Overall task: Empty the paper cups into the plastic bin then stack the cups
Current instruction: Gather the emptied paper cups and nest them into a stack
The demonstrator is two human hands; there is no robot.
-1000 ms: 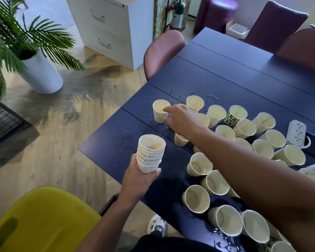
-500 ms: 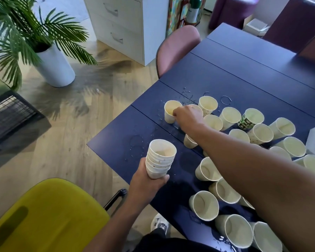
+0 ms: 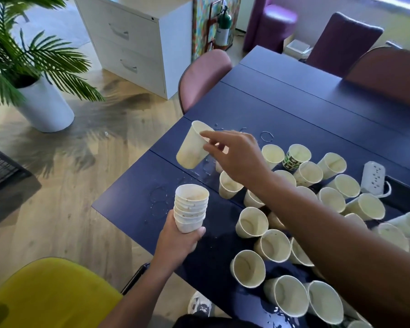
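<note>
My left hand [image 3: 179,243] grips the base of a stack of several nested paper cups [image 3: 191,207], held upright above the near left corner of the dark blue table [image 3: 282,110]. My right hand [image 3: 237,157] pinches the rim of a single white paper cup [image 3: 192,149] and holds it lifted and tilted over the table's left edge, above and behind the stack. Many more paper cups [image 3: 252,222] stand crowded across the table to the right. One has a green pattern [image 3: 294,156]. No plastic bin is in view.
Water rings and droplets [image 3: 160,201] wet the table near the stack. A white power strip [image 3: 374,177] lies at the right. A yellow chair [image 3: 45,294] is at bottom left, a pink chair [image 3: 202,76] at the table's far left side, a potted palm [image 3: 43,102] on the wooden floor.
My right hand has taken the leftmost cup off the table and raised it, tilted, toward the stack. My left hand still holds the stack in about the same place.
</note>
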